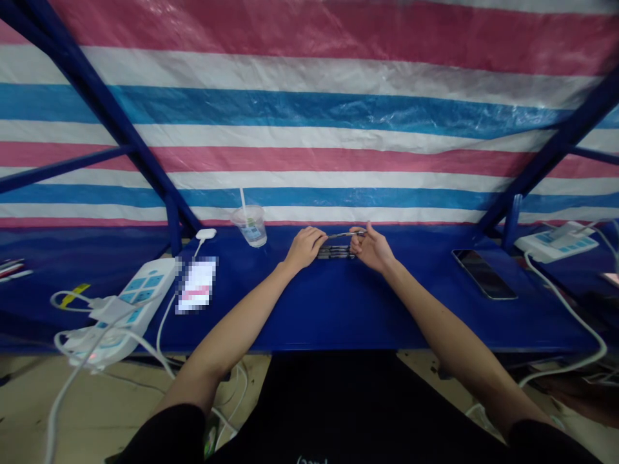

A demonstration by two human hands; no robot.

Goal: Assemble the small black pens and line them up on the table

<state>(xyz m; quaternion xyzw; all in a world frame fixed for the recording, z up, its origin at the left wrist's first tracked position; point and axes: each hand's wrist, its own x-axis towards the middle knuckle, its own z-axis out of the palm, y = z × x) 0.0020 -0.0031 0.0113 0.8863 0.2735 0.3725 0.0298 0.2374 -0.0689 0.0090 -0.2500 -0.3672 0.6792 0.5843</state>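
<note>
Between my two hands a thin pen is held nearly level, just above the blue table. My left hand is closed, its fingertips pinching the pen's left end. At the other end, my right hand has its fingers curled around the pen, thumb pointing up. Right below it, several dark, slender pens lie side by side on the table; my hands partly cover their ends. Fine detail on the pens is too small to make out.
A clear plastic cup with a straw stands left of my hands. Further left are a white charger, a pixelated phone-like object and a power strip with cables. A dark phone and another power strip lie right.
</note>
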